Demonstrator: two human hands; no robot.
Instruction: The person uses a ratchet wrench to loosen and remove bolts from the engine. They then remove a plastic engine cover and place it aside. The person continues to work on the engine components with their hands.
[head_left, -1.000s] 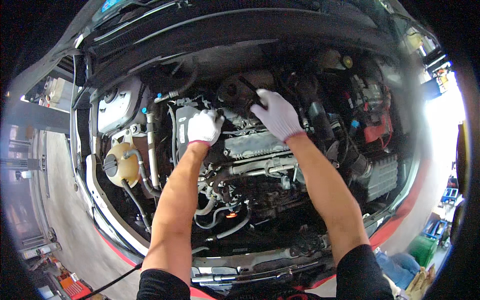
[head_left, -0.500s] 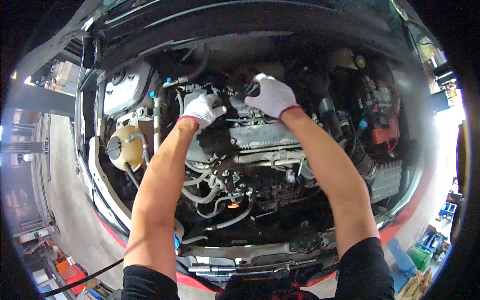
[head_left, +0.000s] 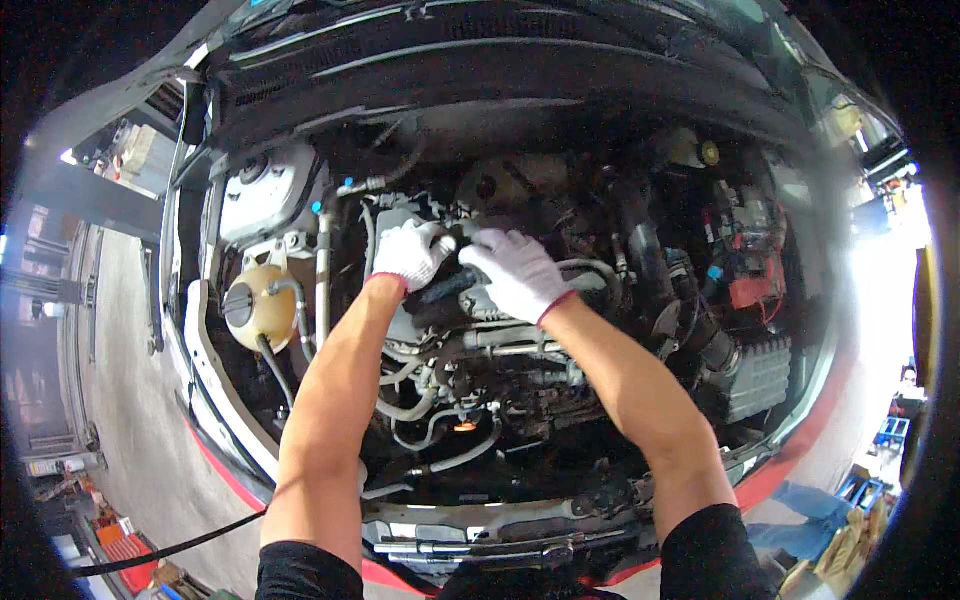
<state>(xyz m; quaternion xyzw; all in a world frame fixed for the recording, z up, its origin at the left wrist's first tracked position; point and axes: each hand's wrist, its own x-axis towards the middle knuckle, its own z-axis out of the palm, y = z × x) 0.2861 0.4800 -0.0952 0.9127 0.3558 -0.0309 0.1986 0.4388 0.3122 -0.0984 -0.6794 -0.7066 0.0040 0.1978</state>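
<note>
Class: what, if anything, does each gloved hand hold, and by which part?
Cannot be told: a dark, elongated part shows by the right hand, but any grip is hidden; the left hand is curled, any contents unclear.

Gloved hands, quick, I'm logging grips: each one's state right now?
Left gloved hand: curled, contents cannot be told.
Right gloved hand: partly curled, contents cannot be told.

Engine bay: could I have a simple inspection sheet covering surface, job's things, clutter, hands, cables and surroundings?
Surface: open engine bay, crowded with hoses, cream tank at left.
Job's things: dark elongated part just left of the right hand; whether held, cannot tell.
Clutter: long metal tool along the front crossmember.
Hands: left hand gloved, fingers curled; right gloved, fingers bent, close by; grips unclear.
Cables: black line at lower left, perhaps cable or hose.
Surroundings: grey floor and red tray at left, blue crate at right.
</note>
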